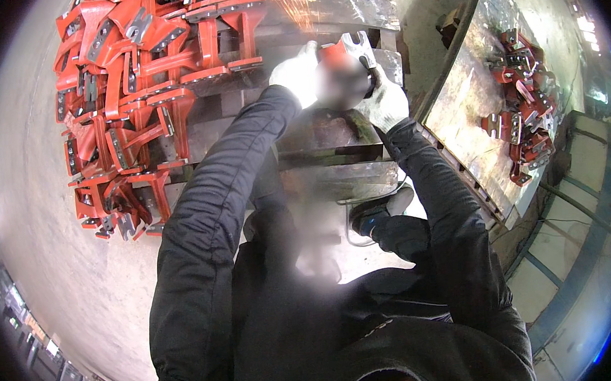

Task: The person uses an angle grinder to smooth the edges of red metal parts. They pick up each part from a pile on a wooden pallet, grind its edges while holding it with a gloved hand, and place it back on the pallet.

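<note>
My left hand (297, 75), in a white glove washed out by glare, closes beside a red metal bracket (333, 55). What its fingers grip is lost in the glare. On the other side my right hand (386, 103), also gloved, has its fingers curled against the bracket near its grey forked end (358, 48). A dark rounded shape (346, 87) lies between both hands, too blurred to name. Orange sparks (295, 6) streak up and away just beyond the left glove.
A heap of red brackets (128, 82) lies at the left. Slatted wood (340, 181) spans below my hands. At the right stands a worn tabletop (462, 102) bearing more red brackets (523, 108). My shoe (385, 210) is beneath.
</note>
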